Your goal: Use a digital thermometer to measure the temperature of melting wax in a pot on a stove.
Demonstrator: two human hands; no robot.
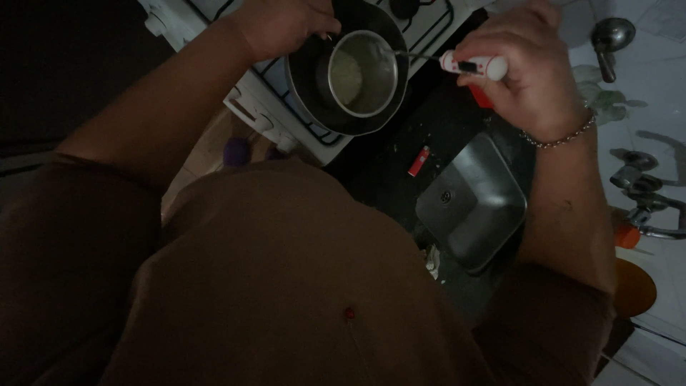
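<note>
From up here I see my right hand (532, 71) closed around the white plastic handle with red markings of a thin metal utensil (473, 66), whose slim wire shaft runs off to the left and reaches the rim of a small shiny steel cup (362, 73). That line is the relation that matters: the utensil's long axis lies almost level across the view, handle at the right in my fist, working end at the left over the cup's mouth, so the cup lies directly left of the grip, near but not touching my right hand. My left hand (282, 25) is clamped at the far left side of the cup, on its handle or on the edge of the dark round pan (314, 86) it sits inside — the light is too dim for me to tell which. The left hand is plainly the nearer of the two to the cup; the right meets it only through the shaft. Something pale lies in the bottom of the cup. The pan rests on a white gas stove (250, 100), and just right of that, on the dark counter, lies a small red lighter (419, 160) beside a square steel sink (471, 200) — both well below my right hand and apart from it.
</note>
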